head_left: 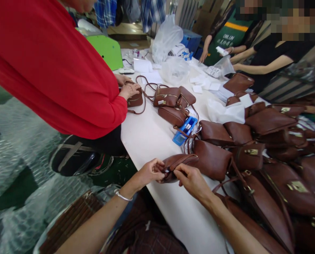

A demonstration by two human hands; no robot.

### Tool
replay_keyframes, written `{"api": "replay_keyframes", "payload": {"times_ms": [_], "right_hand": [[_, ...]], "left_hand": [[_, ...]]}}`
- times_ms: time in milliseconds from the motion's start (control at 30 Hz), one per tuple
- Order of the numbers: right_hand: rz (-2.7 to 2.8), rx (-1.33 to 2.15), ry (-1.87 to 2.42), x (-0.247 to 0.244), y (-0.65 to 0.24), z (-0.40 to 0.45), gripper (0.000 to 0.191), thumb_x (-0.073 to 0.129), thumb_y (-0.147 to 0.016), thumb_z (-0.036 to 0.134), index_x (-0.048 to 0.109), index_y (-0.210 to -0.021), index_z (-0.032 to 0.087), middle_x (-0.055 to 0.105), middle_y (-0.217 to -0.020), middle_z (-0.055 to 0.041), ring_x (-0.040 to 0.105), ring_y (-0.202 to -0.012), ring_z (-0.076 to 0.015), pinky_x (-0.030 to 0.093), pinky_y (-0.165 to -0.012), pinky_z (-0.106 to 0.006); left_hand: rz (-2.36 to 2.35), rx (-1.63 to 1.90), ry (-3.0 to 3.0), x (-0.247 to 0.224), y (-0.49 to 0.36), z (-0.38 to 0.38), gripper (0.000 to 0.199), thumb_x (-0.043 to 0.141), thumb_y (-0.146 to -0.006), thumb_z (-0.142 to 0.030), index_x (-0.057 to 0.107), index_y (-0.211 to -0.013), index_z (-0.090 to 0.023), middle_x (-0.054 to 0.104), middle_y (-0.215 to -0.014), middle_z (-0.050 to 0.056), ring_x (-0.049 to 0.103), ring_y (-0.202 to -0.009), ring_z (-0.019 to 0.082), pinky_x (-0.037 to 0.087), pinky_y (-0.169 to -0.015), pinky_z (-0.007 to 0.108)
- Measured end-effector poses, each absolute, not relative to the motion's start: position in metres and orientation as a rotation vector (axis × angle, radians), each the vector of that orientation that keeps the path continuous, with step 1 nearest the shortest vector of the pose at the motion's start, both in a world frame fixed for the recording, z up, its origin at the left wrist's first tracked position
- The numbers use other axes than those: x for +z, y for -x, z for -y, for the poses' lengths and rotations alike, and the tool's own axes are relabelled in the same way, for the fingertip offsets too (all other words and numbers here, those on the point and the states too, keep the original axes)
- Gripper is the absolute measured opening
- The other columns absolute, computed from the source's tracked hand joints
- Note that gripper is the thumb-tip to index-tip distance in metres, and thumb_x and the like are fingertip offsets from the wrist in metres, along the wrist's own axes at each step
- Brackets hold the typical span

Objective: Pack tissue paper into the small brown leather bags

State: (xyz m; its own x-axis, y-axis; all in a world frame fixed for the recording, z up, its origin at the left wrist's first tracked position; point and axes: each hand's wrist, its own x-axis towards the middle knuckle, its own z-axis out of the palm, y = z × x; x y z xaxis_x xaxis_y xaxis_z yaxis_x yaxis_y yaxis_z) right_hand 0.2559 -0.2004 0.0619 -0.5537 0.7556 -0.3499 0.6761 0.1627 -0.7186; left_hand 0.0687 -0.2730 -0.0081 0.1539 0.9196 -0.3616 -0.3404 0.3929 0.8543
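A brown leather handbag [184, 160] lies on the white table's near edge, between my two hands. My left hand [153, 171], with a silver bangle at the wrist, pinches the bag's left end. From the other side my right hand [190, 178] has its thumb and forefinger closed at the same end, by the strap. Something small and pale shows between the fingertips, too small to name. Just behind this bag sits another brown handbag [213, 158]. A blue plastic tray [185, 130] stands beyond my hands.
Many brown handbags [271, 120] crowd the right side of the white table [138, 134]. A person in a red top [94, 88] handles a bag at the left. Two more people stand across the table. Bubble wrap [22, 141] and a black stool [72, 155] are at the left.
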Motion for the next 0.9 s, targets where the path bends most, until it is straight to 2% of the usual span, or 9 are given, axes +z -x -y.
{"api": "replay_keyframes", "payload": {"times_ms": [133,300,467,533,600,667,767,833,900], "right_hand": [[2.607,1.181,1.321,0.065,-0.256,0.191,0.024,0.046,-0.090,0.028,0.056,-0.070,0.018,0.059,-0.063,0.0019,0.053,-0.058,-0.0102,0.033,-0.056,-0.023],[2.983,0.798,1.140,0.077,-0.247,0.174,0.026,0.047,-0.089,0.025,0.052,-0.065,0.017,0.059,-0.067,-0.0002,0.047,-0.062,-0.0110,0.024,-0.058,-0.027],[2.885,1.193,1.200,0.069,-0.235,0.170,0.022,0.046,-0.085,0.021,0.055,-0.066,0.017,0.057,-0.062,0.0019,0.047,-0.052,-0.0085,0.025,-0.052,-0.024],[2.783,1.368,1.269,0.062,-0.237,0.169,0.020,0.046,-0.085,0.022,0.056,-0.068,0.017,0.058,-0.061,0.0024,0.047,-0.049,-0.0083,0.027,-0.049,-0.023],[2.700,1.417,1.269,0.058,-0.241,0.168,0.021,0.047,-0.086,0.025,0.057,-0.069,0.018,0.058,-0.062,0.0021,0.048,-0.051,-0.0090,0.031,-0.049,-0.023],[2.652,1.336,1.197,0.057,-0.245,0.167,0.022,0.048,-0.087,0.027,0.058,-0.070,0.018,0.058,-0.065,0.0013,0.050,-0.058,-0.0101,0.036,-0.054,-0.023],[2.598,1.210,1.071,0.058,-0.246,0.169,0.021,0.050,-0.089,0.027,0.059,-0.072,0.018,0.057,-0.073,-0.0006,0.052,-0.068,-0.0119,0.041,-0.060,-0.023],[2.563,1.204,1.049,0.057,-0.244,0.172,0.020,0.049,-0.089,0.026,0.060,-0.074,0.018,0.057,-0.078,-0.0017,0.054,-0.072,-0.0128,0.042,-0.061,-0.023],[2.546,1.216,1.051,0.056,-0.242,0.174,0.019,0.049,-0.090,0.026,0.061,-0.077,0.019,0.059,-0.081,-0.0022,0.055,-0.074,-0.0136,0.044,-0.062,-0.024]], "left_hand": [[-1.252,1.017,-0.756,-0.014,-0.083,0.274,0.039,0.065,-0.064,-0.021,0.050,-0.100,-0.016,0.056,-0.075,-0.002,0.053,-0.065,0.012,0.043,-0.053,0.021],[-1.509,1.067,-1.049,-0.011,-0.092,0.273,0.032,0.059,-0.067,-0.015,0.051,-0.098,-0.019,0.058,-0.085,-0.001,0.055,-0.075,0.012,0.046,-0.067,0.023],[-1.431,1.016,-0.857,-0.020,-0.098,0.266,0.031,0.055,-0.066,-0.016,0.044,-0.095,-0.022,0.045,-0.068,-0.008,0.047,-0.049,0.008,0.043,-0.043,0.019],[-1.404,1.028,-0.774,-0.022,-0.099,0.262,0.031,0.056,-0.067,-0.016,0.042,-0.094,-0.022,0.043,-0.068,-0.009,0.046,-0.045,0.008,0.043,-0.039,0.020],[-1.438,1.107,-0.831,-0.019,-0.097,0.261,0.030,0.057,-0.069,-0.015,0.046,-0.096,-0.021,0.050,-0.076,-0.006,0.051,-0.053,0.009,0.047,-0.046,0.022],[-1.503,1.219,-1.008,-0.010,-0.092,0.264,0.031,0.059,-0.072,-0.014,0.053,-0.102,-0.021,0.055,-0.091,-0.001,0.056,-0.071,0.011,0.052,-0.065,0.025],[-1.535,1.274,-1.289,0.007,-0.086,0.275,0.029,0.055,-0.083,-0.016,0.059,-0.110,-0.025,0.054,-0.108,0.002,0.054,-0.099,0.015,0.045,-0.092,0.030],[-1.599,1.189,-1.356,0.017,-0.086,0.281,0.023,0.054,-0.087,-0.020,0.061,-0.108,-0.026,0.053,-0.110,0.002,0.052,-0.105,0.016,0.043,-0.094,0.029],[-1.751,1.078,-1.347,0.024,-0.090,0.283,0.018,0.057,-0.086,-0.023,0.059,-0.105,-0.026,0.053,-0.108,0.001,0.052,-0.103,0.017,0.044,-0.088,0.028]]}}
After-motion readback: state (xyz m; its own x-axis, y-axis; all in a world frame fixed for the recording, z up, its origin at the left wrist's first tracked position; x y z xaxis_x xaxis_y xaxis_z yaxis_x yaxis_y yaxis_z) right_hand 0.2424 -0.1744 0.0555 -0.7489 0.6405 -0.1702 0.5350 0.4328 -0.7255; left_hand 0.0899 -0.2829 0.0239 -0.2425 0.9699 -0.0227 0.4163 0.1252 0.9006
